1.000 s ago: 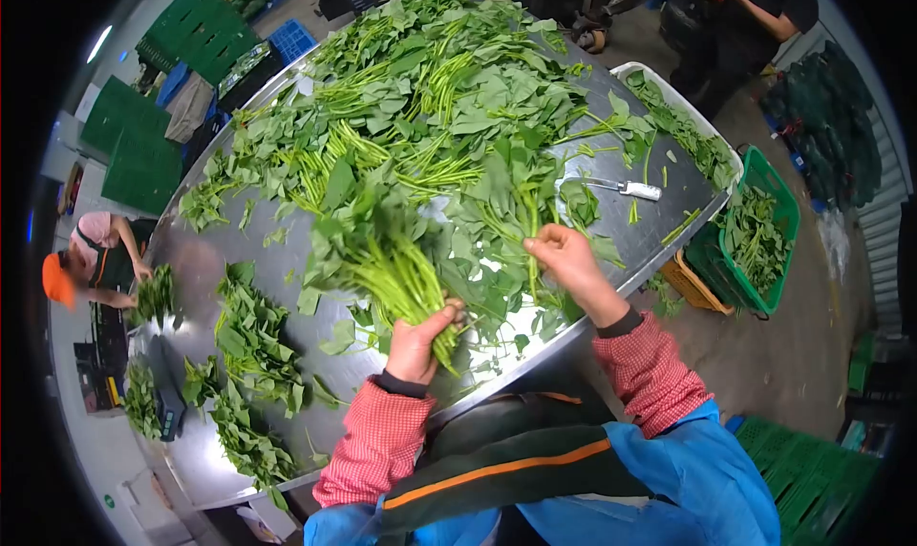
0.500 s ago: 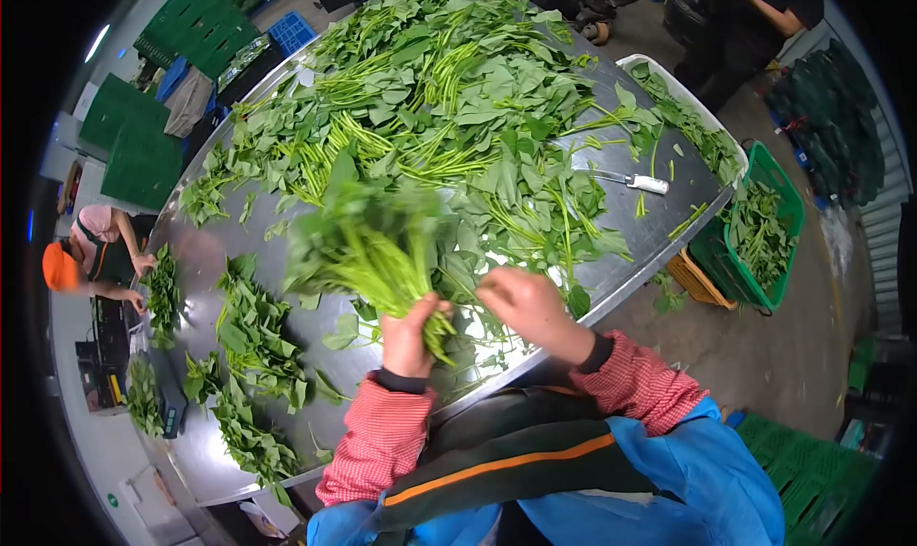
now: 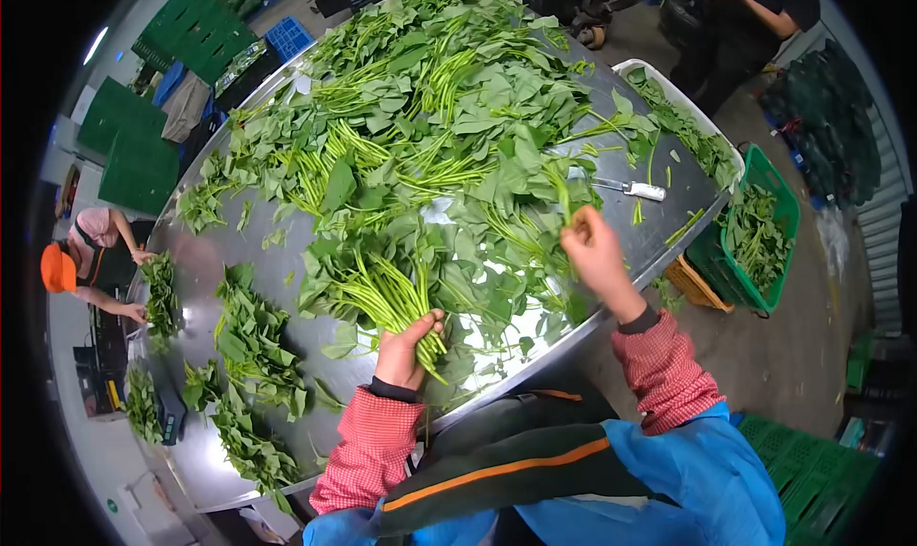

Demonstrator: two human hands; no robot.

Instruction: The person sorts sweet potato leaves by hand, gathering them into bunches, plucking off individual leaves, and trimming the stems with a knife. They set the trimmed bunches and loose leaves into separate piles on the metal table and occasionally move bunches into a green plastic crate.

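Viewed by me remotely via head cam: the L hand [image 3: 409, 345] is closed round the stem ends of a bunch of leafy greens [image 3: 385, 290], over the near part of a metal table [image 3: 680, 175], leaves pointing away from the wearer; the R hand [image 3: 592, 245], nr. the table's right edge, pinches what I take for a sprig [image 3: 562, 194] btw. thumb and fingers, a knife [image 3: 642, 191] lying just beyond; a heap of loose greens [image 3: 430, 92] covers the far part. I judge the bunch light, stems firm yet snappable, leaves soft, easily bruised, poss. slick if damp; best hold is low on the stems, snug w/o crushing, leaves left free; the sprig wants only a fingertip pinch on its stem. Hard to make out: most of the L fingers, hidden behind stems; the bunch's leafy end, merging w/ leaves around it; exact contact at the R fingertips; stem count in either hand; a co-worker [image 3: 97, 245] at far left, small and distorted; another person [image 3: 781, 1], top right, cut off by the frame.
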